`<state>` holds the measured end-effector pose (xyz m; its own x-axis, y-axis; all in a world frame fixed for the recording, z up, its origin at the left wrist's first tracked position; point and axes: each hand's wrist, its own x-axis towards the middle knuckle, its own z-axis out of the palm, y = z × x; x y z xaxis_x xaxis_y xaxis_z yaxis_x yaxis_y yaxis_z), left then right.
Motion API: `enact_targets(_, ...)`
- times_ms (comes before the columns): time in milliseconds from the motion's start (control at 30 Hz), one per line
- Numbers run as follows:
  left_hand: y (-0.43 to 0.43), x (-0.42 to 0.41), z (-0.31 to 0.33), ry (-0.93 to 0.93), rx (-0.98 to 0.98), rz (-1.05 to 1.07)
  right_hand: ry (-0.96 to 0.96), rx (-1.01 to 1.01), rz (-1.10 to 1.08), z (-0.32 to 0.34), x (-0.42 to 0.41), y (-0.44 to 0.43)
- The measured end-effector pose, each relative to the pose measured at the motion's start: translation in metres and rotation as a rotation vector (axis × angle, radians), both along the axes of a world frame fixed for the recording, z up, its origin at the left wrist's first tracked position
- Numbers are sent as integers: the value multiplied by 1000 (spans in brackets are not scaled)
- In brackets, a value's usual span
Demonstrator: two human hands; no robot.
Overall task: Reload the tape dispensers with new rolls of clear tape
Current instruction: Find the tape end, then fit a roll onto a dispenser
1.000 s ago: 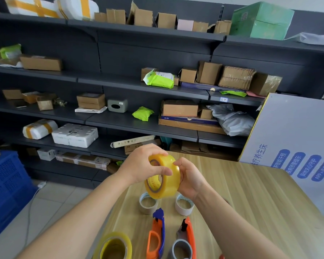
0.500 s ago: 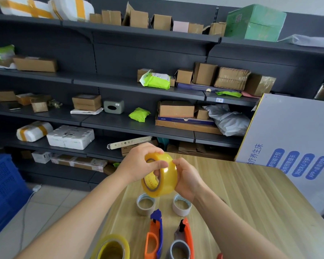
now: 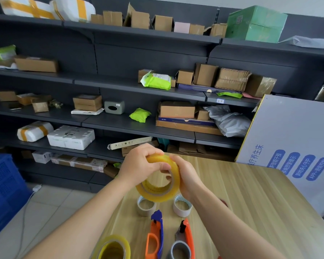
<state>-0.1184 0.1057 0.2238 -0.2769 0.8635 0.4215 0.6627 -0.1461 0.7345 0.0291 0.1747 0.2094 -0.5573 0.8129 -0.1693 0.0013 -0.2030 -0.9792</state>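
Both hands hold a yellowish clear tape roll above the wooden table. My left hand grips its upper left rim, thumb across the top. My right hand curls round its right side, fingertips inside the core. On the table below lie two orange tape dispensers, one with a blue blade guard, the other holding a grey core. Two empty cores, a greyish one and a white one, stand just beyond them. A second tape roll sits at the near left edge.
A large white carton with blue print stands on the table's right side. Dark shelves with parcels and boxes fill the background. A blue crate sits on the floor at the left. The table's left edge runs close to the dispensers.
The held roll has tilted, so its open core now faces more toward me, and both hands have shifted their grip on it. The things on the table have not moved.
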Motion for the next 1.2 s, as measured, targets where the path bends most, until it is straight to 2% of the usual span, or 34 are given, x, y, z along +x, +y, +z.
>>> enact_targets(133, 3, 5, -3, 91, 164, 218, 76, 85, -29, -5, -3, -7)
enact_targets(400, 0, 5, -6, 42, 326, 94, 159, 123, -5, -1, 0, -8)
enact_targets(633, 2, 6, 0, 21, 337, 74, 153, 112, 33, -2, 1, -3)
enact_targets(800, 1, 8, 6, 143, 372, 74, 144, 107, 51, -6, 0, -2)
enact_targets(1000, 3, 7, 1, 187, 375, 129, 123, 107, 66, -7, -1, -2)
enact_targets(1200, 0, 7, 0, 156, 338, 44, 100, 93, 92, -4, 1, 1)
